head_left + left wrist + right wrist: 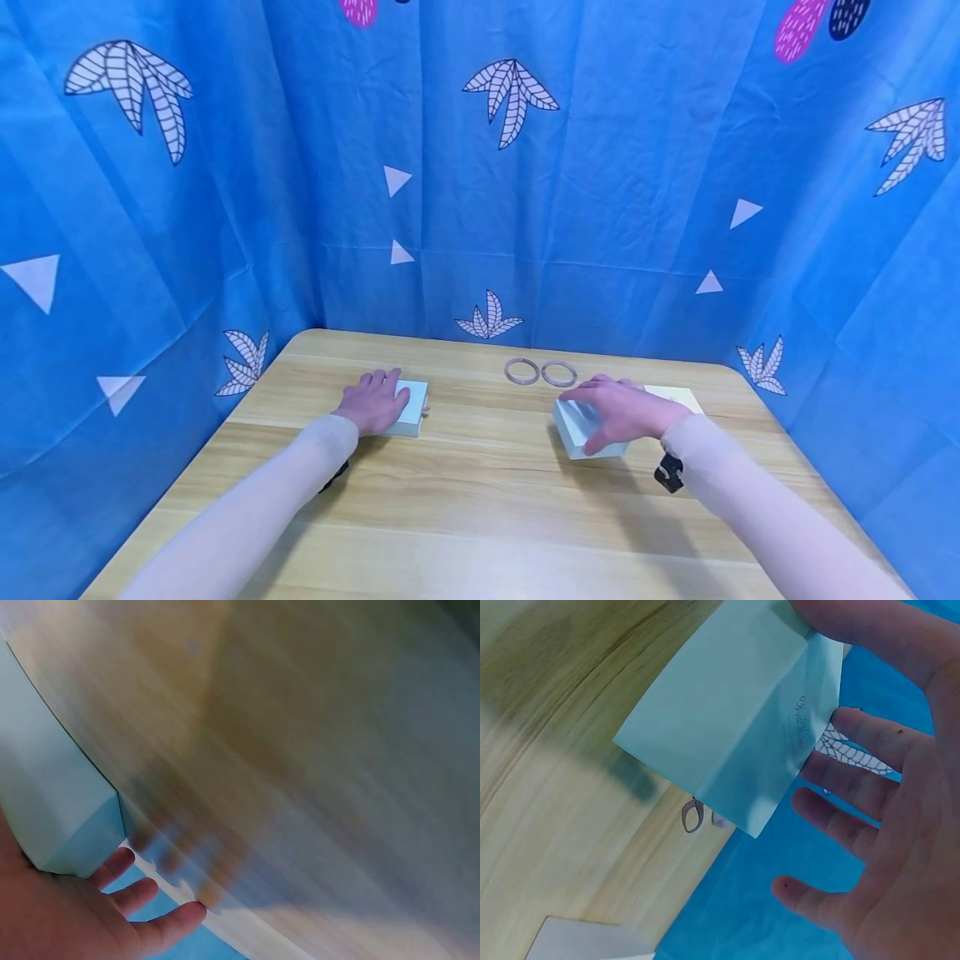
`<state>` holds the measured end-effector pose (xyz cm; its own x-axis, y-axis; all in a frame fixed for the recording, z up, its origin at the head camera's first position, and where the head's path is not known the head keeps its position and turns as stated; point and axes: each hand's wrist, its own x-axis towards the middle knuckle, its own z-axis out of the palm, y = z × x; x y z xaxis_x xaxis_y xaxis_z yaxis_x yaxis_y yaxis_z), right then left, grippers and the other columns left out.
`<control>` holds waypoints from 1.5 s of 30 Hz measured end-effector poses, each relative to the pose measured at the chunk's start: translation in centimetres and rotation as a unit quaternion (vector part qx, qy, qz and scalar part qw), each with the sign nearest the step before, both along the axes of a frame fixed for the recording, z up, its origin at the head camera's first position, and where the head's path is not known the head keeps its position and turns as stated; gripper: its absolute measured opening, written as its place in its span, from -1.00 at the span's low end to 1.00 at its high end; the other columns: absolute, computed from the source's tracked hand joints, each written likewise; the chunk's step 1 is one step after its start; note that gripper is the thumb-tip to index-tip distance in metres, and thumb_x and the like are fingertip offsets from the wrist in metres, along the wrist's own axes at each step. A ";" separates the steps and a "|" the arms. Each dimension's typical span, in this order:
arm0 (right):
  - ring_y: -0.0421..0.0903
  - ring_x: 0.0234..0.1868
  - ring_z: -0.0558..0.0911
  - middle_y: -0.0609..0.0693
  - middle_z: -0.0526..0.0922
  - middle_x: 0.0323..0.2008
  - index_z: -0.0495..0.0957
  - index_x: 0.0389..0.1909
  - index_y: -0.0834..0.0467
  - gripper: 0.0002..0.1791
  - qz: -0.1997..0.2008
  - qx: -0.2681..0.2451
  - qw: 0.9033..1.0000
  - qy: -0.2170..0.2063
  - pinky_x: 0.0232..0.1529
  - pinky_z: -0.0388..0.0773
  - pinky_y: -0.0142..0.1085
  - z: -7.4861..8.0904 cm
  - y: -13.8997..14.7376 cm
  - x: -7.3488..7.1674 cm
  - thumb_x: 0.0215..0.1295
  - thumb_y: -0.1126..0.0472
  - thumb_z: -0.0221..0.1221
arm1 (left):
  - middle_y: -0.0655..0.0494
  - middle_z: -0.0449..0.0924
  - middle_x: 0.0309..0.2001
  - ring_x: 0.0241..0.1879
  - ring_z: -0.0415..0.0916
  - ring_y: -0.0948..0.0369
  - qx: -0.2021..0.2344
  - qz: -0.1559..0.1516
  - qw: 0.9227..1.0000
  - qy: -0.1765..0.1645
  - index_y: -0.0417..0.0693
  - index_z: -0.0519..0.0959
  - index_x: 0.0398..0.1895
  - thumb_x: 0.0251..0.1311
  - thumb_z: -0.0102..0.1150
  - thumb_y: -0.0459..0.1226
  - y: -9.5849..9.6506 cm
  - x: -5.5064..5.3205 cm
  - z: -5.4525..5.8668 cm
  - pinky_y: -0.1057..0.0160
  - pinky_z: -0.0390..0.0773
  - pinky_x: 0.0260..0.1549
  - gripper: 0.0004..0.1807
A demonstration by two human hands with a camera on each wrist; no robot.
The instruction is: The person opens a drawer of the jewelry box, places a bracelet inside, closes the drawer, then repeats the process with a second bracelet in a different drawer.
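Note:
At the left of the wooden table, my left hand (373, 402) rests on a pale blue box (412, 408), its thumb across the top. The left wrist view shows three loosely extended fingers (169, 928) past the corner of that box (52, 772); the rest of the hand is hidden behind it. On the right, my right hand (626, 410) holds a second pale blue box (577, 429) between thumb and fingers. This box is tilted and casts a shadow on the table. Small lettering shows on its face in the right wrist view.
Two thin bangles (522, 372) lie side by side towards the back of the table (465, 500). A pale yellow box or lid (678, 396) is partly hidden behind my right hand. A blue patterned curtain (480, 200) surrounds the back and sides.

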<state>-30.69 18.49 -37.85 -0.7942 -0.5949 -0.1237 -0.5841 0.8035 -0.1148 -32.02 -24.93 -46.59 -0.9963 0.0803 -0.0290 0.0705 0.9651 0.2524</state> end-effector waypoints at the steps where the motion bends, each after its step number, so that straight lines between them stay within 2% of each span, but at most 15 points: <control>1: -0.03 0.20 0.44 -0.05 0.52 0.30 0.44 0.37 -0.23 -0.08 -0.001 -0.002 1.000 -0.002 0.13 0.45 0.14 0.0 -0.1 0.0 -0.13 -0.16 0.52 | -0.30 0.10 0.50 0.48 0.04 -0.27 0.000 0.000 1.000 -0.001 -0.11 0.00 0.60 0.48 -0.49 0.16 0.0 0.0 0.0 -0.49 0.16 0.24 -0.21; 8: -0.02 0.24 0.43 -0.06 0.47 0.35 0.44 0.37 -0.25 -0.09 0.003 -0.001 1.000 -0.009 0.14 0.46 0.15 -0.3 -1.3 -0.3 -0.13 -0.17 0.52 | -0.32 0.13 0.48 0.45 0.08 -0.28 -0.003 -0.001 1.000 0.002 -0.13 0.05 0.59 0.50 -0.45 0.15 0.2 0.6 0.6 -0.50 0.20 0.20 -0.23; 13: 0.03 0.26 0.43 -0.03 0.47 0.36 0.45 0.36 -0.27 -0.10 0.010 0.001 1.000 -0.010 0.17 0.42 0.18 -0.3 -2.3 -0.4 -0.12 -0.16 0.53 | -0.29 0.12 0.50 0.47 0.07 -0.26 -0.004 0.002 1.000 0.000 -0.10 0.03 0.60 0.51 -0.45 0.15 0.1 0.4 0.5 -0.49 0.19 0.22 -0.24; 19: -0.02 0.24 0.43 -0.05 0.50 0.33 0.45 0.36 -0.27 -0.10 0.027 0.008 1.000 0.000 0.23 0.37 0.15 -0.7 -3.5 -0.7 -0.12 -0.18 0.52 | -0.29 0.11 0.50 0.47 0.06 -0.26 -0.005 0.004 1.000 0.000 -0.09 0.01 0.60 0.50 -0.47 0.17 -0.1 0.2 0.2 -0.49 0.17 0.22 -0.22; 26: -0.05 0.18 0.45 -0.05 0.57 0.26 0.47 0.34 -0.20 -0.09 0.048 0.002 0.999 0.005 0.21 0.39 0.16 -1.1 -4.6 -1.0 -0.15 -0.18 0.54 | -0.29 0.11 0.50 0.47 0.07 -0.26 -0.001 0.006 1.000 0.000 -0.08 0.02 0.60 0.49 -0.46 0.17 0.2 0.1 0.2 -0.48 0.17 0.24 -0.22; 35: -0.08 0.18 0.46 -0.06 0.60 0.23 0.48 0.34 -0.17 -0.07 0.059 0.002 0.998 0.011 0.26 0.33 0.20 -1.4 -5.8 -0.9 -0.18 -0.16 0.55 | -0.29 0.10 0.51 0.47 0.06 -0.26 -0.004 0.003 1.000 -0.002 -0.10 0.02 0.60 0.50 -0.46 0.16 0.2 0.4 0.6 -0.48 0.17 0.23 -0.23; 45: -0.07 0.21 0.45 -0.01 0.52 0.30 0.48 0.33 -0.17 -0.11 0.072 0.006 0.997 0.005 0.24 0.35 0.19 -1.7 -7.3 -0.7 -0.13 -0.19 0.54 | -0.29 0.11 0.50 0.47 0.06 -0.26 0.000 0.007 1.000 0.000 -0.11 0.03 0.60 0.51 -0.43 0.14 0.3 0.7 0.8 -0.48 0.16 0.25 -0.24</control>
